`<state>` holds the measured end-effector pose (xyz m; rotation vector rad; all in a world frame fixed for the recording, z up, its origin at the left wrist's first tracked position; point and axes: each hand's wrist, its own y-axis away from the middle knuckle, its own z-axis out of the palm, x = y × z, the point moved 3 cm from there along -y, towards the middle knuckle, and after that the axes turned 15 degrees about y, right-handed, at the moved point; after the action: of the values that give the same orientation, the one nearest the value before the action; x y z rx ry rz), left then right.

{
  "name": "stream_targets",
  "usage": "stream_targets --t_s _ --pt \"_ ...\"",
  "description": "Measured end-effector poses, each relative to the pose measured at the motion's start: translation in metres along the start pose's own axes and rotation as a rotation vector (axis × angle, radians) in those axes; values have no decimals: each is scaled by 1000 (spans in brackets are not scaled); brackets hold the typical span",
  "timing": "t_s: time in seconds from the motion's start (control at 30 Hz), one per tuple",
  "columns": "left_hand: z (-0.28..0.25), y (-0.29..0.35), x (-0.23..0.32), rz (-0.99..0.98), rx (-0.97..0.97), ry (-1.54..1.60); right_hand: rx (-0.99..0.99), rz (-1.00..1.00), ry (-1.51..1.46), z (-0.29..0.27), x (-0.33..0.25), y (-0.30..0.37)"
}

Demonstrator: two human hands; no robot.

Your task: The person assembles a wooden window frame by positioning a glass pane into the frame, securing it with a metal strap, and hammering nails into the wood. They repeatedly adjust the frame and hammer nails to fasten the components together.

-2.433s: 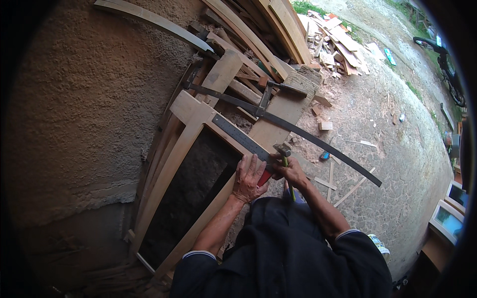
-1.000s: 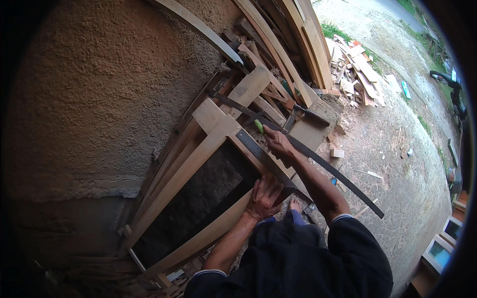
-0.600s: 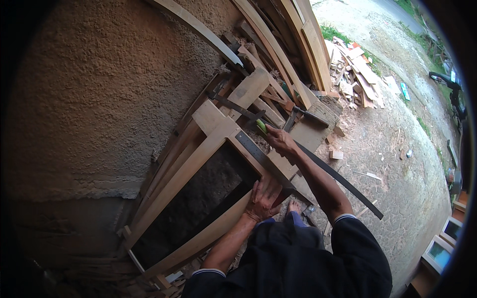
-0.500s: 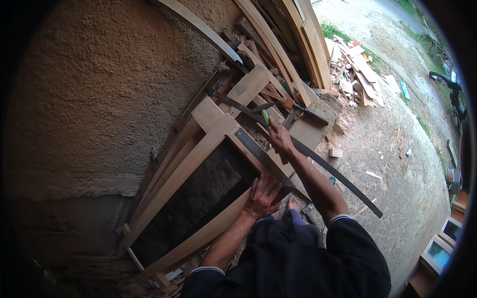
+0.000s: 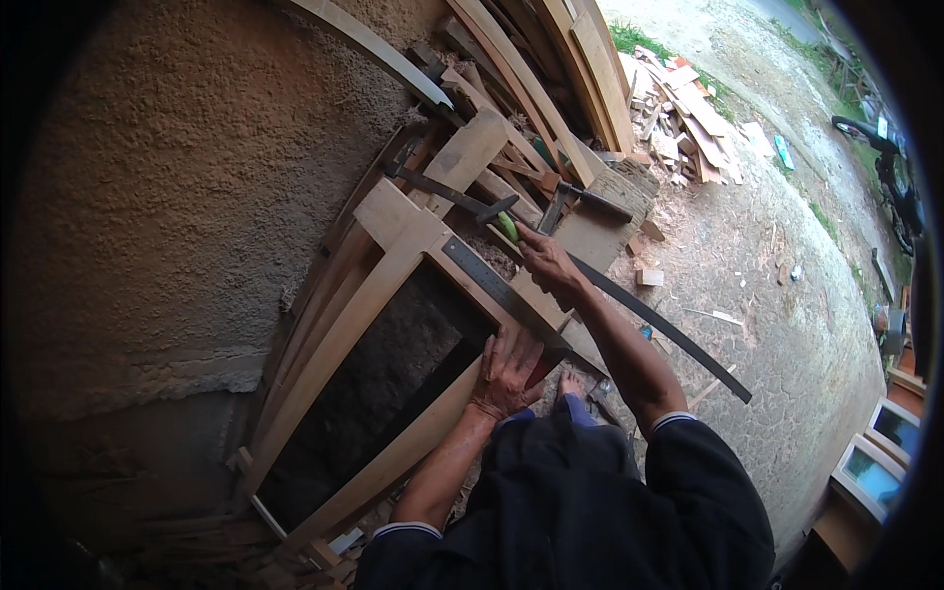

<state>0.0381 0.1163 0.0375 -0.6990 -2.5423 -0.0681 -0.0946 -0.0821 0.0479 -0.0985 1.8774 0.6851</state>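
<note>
My left hand (image 5: 506, 376) lies flat with fingers spread on the near end of a pale wooden frame (image 5: 339, 310), whose opening is dark. A dark flat metal strip (image 5: 482, 273) with a hole near its end rests along the frame's short rail, beyond that hand. Closed around a green-ended tool (image 5: 507, 227) is my right hand (image 5: 551, 264); the rest of the tool is hidden, so its kind is unclear. Beside this hand a long dark bar clamp (image 5: 664, 323) runs across the wood, passing under my right forearm. A dark and red piece (image 5: 540, 370) shows beside my left fingers.
Another clamp with a dark handle (image 5: 602, 204) sits on a wooden block (image 5: 602, 246). Long boards (image 5: 585, 74) lean beyond, near a rough wall (image 5: 216, 147). Wood offcuts (image 5: 688, 108) are heaped on the ground at far right. A bare foot (image 5: 570, 382) shows below.
The whole view has shifted slightly, so the scene sits a little further left and up. My hands keep nearly the same places against the frame and clamp.
</note>
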Motion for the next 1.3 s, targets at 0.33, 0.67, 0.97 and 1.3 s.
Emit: stream_targets --t_s 0.33,0.67,0.97,1.3 --pt "-2 -2 2 21 7 -29 65 -169 96 -3 26 16" --pt "-4 -1 3 8 6 -27 153 -262 362 30 67 63" --pt "-3 0 2 27 44 -17 197 -349 526 21 74 79" --pt "-1 -1 3 57 60 6 134 -44 -129 35 105 156"
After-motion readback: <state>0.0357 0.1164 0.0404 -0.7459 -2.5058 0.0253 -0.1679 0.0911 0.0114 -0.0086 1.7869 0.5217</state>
